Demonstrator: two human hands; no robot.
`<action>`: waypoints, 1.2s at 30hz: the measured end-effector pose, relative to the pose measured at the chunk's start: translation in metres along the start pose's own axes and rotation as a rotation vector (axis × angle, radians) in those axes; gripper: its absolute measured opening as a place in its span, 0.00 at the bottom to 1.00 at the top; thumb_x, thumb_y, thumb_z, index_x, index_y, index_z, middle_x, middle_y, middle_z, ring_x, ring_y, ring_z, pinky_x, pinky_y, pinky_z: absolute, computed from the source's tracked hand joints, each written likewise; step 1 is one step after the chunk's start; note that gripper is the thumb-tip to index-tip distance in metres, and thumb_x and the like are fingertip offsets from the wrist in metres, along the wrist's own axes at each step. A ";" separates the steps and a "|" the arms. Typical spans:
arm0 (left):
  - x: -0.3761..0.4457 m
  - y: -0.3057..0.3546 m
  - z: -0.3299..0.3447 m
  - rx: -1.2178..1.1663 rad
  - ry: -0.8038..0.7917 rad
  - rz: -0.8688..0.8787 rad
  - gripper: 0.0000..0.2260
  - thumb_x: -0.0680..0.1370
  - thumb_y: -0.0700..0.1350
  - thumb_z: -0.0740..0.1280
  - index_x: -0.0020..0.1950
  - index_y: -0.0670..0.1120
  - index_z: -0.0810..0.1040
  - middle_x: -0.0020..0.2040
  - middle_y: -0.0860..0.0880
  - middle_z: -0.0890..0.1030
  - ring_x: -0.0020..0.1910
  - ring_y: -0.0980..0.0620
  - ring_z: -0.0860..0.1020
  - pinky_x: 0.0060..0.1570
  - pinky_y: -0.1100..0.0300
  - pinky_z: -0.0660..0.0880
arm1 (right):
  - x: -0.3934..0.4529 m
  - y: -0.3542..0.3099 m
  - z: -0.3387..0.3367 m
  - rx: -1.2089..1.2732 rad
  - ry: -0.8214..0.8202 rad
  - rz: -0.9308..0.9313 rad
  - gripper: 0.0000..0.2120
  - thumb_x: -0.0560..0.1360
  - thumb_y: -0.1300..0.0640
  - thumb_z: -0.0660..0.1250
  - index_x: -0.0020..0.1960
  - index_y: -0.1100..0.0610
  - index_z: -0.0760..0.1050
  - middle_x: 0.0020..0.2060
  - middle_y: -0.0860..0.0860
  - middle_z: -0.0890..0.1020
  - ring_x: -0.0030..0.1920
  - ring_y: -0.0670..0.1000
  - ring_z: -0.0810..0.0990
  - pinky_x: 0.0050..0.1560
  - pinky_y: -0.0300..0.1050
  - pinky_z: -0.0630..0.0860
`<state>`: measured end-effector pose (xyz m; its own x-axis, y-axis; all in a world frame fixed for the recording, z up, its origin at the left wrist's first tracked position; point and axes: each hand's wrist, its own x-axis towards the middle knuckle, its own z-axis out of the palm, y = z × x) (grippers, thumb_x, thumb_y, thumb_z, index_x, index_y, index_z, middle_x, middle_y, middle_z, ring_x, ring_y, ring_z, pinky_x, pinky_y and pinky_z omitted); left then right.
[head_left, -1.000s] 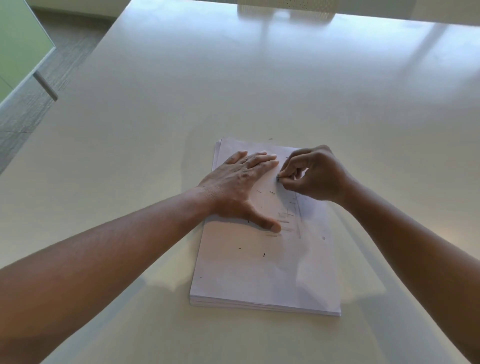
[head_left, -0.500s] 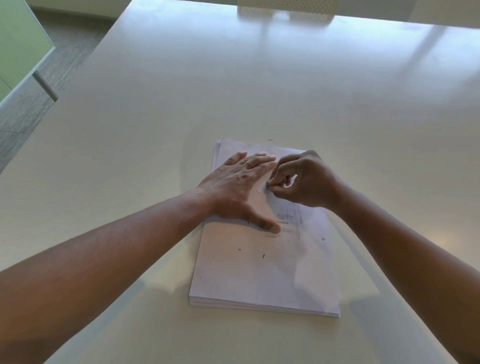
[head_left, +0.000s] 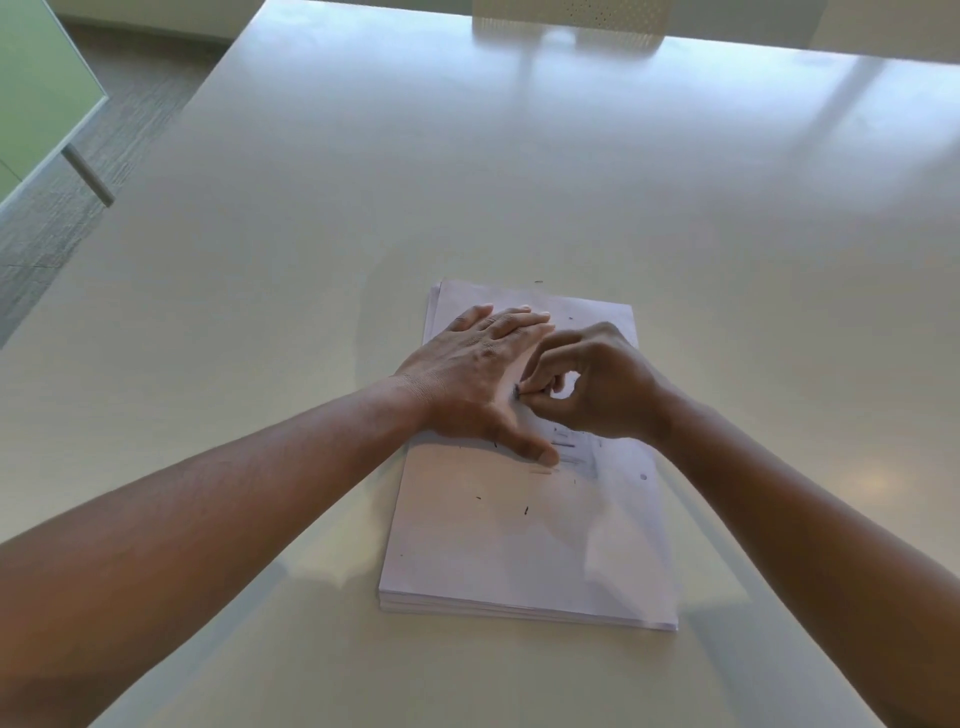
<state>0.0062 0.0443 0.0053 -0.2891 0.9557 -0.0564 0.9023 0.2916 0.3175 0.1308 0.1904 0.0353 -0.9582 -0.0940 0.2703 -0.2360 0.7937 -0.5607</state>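
Pinching a tiny dark bit (head_left: 516, 391), the right hand (head_left: 597, 387) could fumble something so small; the flat left hand (head_left: 483, 374) pins the paper stack (head_left: 519, 561).

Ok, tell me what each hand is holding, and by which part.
The right hand pinches a small dark thing; only its tip shows, so which part cannot be told. The left hand holds nothing; it lies flat on the paper stack.
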 end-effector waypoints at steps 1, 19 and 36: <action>0.000 0.000 0.001 0.001 -0.002 -0.006 0.65 0.56 0.86 0.62 0.84 0.52 0.51 0.84 0.56 0.53 0.82 0.60 0.44 0.81 0.52 0.42 | -0.003 -0.002 0.000 0.013 -0.041 -0.007 0.04 0.66 0.66 0.78 0.36 0.60 0.84 0.34 0.49 0.84 0.32 0.39 0.77 0.39 0.30 0.74; -0.004 -0.001 0.000 -0.009 0.001 -0.014 0.62 0.59 0.85 0.62 0.85 0.53 0.51 0.84 0.59 0.51 0.82 0.62 0.44 0.81 0.54 0.39 | -0.006 -0.013 -0.004 -0.211 0.033 0.312 0.06 0.69 0.65 0.72 0.40 0.56 0.85 0.35 0.41 0.77 0.37 0.46 0.75 0.43 0.40 0.76; -0.003 -0.002 -0.001 -0.021 0.018 0.008 0.59 0.62 0.83 0.63 0.84 0.52 0.54 0.84 0.58 0.53 0.82 0.61 0.47 0.81 0.55 0.40 | 0.000 -0.034 0.000 -0.280 0.029 0.504 0.07 0.71 0.64 0.70 0.39 0.55 0.84 0.37 0.44 0.79 0.40 0.49 0.78 0.42 0.41 0.77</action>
<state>0.0052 0.0403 0.0058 -0.2875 0.9571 -0.0368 0.8978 0.2827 0.3376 0.1388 0.1631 0.0542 -0.9353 0.3506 0.0474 0.3042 0.8654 -0.3983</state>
